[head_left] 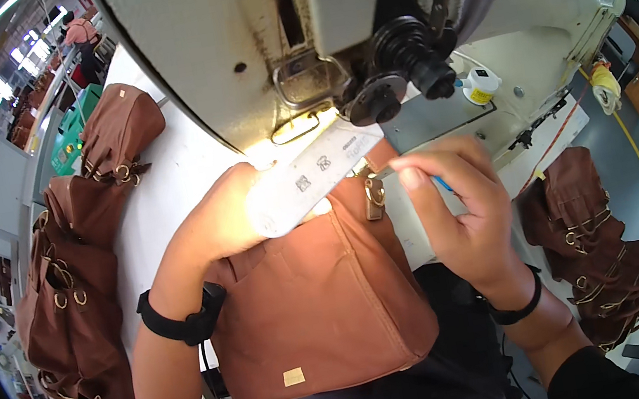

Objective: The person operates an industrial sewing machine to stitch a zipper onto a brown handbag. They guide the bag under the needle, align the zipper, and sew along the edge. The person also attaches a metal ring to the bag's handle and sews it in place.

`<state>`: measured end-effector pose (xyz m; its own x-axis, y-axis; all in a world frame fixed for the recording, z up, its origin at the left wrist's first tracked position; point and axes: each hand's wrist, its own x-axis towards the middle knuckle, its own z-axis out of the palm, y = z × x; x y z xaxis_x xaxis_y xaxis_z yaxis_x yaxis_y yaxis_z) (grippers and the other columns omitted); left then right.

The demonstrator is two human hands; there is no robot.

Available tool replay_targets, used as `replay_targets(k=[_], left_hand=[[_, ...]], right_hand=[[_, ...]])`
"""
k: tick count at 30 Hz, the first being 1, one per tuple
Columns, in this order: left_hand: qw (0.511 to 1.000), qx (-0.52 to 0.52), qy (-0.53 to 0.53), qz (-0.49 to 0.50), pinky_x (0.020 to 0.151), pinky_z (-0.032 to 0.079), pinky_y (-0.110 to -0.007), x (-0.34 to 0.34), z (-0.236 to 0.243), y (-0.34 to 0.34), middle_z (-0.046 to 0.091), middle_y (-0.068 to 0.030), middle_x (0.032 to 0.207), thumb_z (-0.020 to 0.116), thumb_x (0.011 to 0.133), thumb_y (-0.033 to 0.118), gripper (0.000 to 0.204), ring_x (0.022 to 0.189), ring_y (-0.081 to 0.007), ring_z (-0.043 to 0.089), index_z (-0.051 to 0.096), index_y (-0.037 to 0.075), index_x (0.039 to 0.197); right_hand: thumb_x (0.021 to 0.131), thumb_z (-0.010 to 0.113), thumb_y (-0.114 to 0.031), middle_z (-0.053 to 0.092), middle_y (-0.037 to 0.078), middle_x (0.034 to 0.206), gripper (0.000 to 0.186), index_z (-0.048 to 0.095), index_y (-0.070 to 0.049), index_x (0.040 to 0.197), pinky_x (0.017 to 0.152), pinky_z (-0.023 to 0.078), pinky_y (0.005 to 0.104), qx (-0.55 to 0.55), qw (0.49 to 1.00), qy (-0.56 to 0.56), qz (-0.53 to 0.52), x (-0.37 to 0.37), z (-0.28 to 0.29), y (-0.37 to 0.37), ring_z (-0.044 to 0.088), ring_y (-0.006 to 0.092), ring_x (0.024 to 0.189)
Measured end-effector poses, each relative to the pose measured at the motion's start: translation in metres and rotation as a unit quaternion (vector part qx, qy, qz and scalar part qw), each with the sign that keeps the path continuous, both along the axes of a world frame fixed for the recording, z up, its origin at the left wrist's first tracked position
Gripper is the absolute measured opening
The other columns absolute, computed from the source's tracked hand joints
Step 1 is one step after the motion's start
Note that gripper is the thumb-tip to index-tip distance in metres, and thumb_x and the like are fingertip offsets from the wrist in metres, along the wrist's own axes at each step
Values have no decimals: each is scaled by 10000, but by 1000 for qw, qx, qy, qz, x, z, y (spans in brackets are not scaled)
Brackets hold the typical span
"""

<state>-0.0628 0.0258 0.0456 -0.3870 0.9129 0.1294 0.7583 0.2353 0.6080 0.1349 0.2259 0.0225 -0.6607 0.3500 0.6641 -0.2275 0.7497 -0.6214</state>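
A brown handbag (312, 309) stands in front of me under the sewing machine's head, a square of yellowish tape low on its side. My left hand (240, 199) reaches to its upper edge, largely hidden by a white rounded bar (315, 168); a fingertip shows at the rim, so the hand seems to grip the bag. A gold-coloured clasp on a brown tab (374, 195) hangs at the bag's upper right. Just right of it, my right hand (461, 198) is closed in a pinch on a thin blue thing, mostly hidden by the fingers.
The sewing machine (228, 47) overhangs the work, its lamp lit. A small white bottle (480, 86) stands on its bed. Brown bags (76, 296) line the white table at left; more brown bags (595, 248) are piled at right. Far left, a person (84, 44) stands.
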Motion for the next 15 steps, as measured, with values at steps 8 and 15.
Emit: replay_targets(k=[8, 15], left_hand=[[994, 58, -29, -88, 1098, 481, -383, -7, -1, 7, 643, -129, 1433, 883, 867, 262, 742, 1266, -233, 609, 556, 35, 1493], [990, 76, 33, -111, 1084, 495, -386, -11, -1, 10, 668, -123, 1397, 901, 854, 298, 740, 1254, -224, 622, 580, 42, 1469]], right_hand=[[891, 720, -126, 684, 96, 1135, 107, 741, -35, 942, 1139, 332, 498, 16, 999, -14, 36, -51, -12, -13, 598, 338, 1213], [898, 658, -109, 683, 108, 1167, 117, 731, -37, 955, 1164, 320, 496, -205, 965, -3, 162, -48, -2, -8, 596, 333, 1203]])
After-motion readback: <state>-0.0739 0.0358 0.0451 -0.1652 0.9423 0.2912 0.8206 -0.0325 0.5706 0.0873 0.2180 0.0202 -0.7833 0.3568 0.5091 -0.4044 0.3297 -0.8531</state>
